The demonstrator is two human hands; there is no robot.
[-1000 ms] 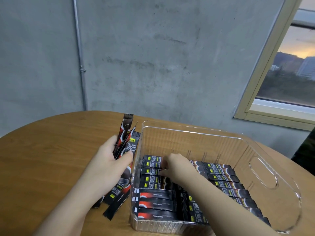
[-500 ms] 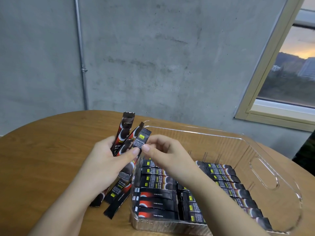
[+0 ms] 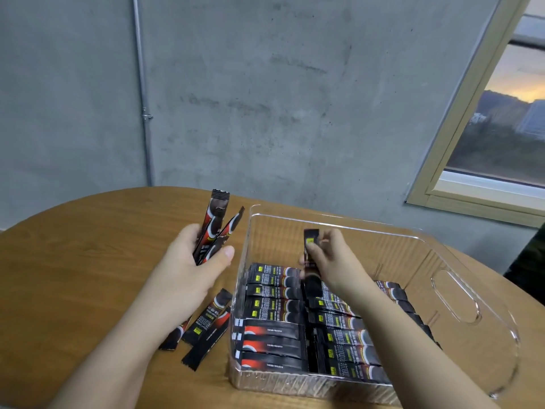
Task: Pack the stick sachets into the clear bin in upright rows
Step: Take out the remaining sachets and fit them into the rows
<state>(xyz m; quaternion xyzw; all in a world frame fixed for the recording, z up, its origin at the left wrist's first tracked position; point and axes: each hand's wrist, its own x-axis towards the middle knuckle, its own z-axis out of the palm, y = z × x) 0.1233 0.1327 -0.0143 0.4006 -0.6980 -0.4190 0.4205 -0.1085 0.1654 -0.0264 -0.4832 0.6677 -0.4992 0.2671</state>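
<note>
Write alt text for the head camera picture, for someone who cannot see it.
A right hand lowers one dark sachet into a clear bin already lined with sachets, on a wooden table. The left hand holds a small bunch of sachets beside the bin, below a grey concrete wall.

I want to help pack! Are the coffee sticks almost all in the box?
Partly. Rows of sachets already fill the near part of the clear bin. The right hand holds one sachet above them; the left hand grips a bunch of sachets still to pack. The bin's far end is bare.
</note>
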